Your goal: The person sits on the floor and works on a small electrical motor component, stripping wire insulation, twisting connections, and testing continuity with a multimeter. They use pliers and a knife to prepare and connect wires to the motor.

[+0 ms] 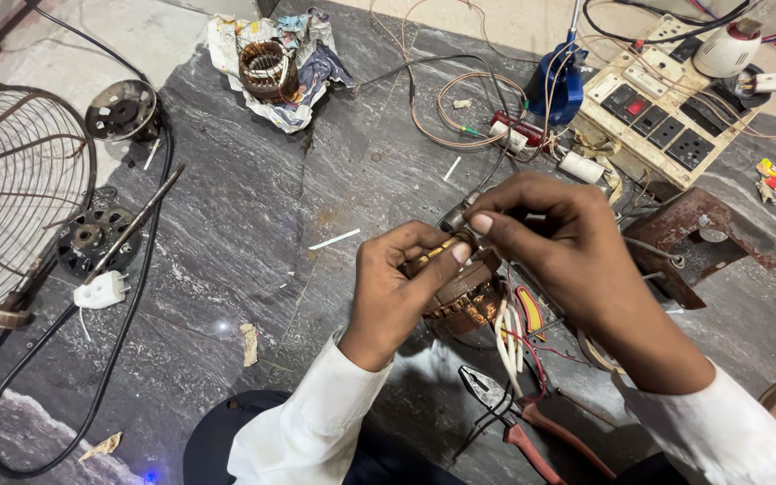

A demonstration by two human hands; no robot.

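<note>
Dark marble slab for a workbench, littered with fan parts, and both hands meet over a copper-wound motor stator (465,301) at its middle. Left hand (397,292) is curled shut around the stator, thumb pressing a thin yellowish sleeve (437,251) at the top. Right hand (554,238) pinches closed on the same spot, finger and thumb tight. Steady support underneath looks key here, with small fingertip moves. Red-handled pliers (514,422) lie just below, white leads (507,346) trailing beside.
</note>
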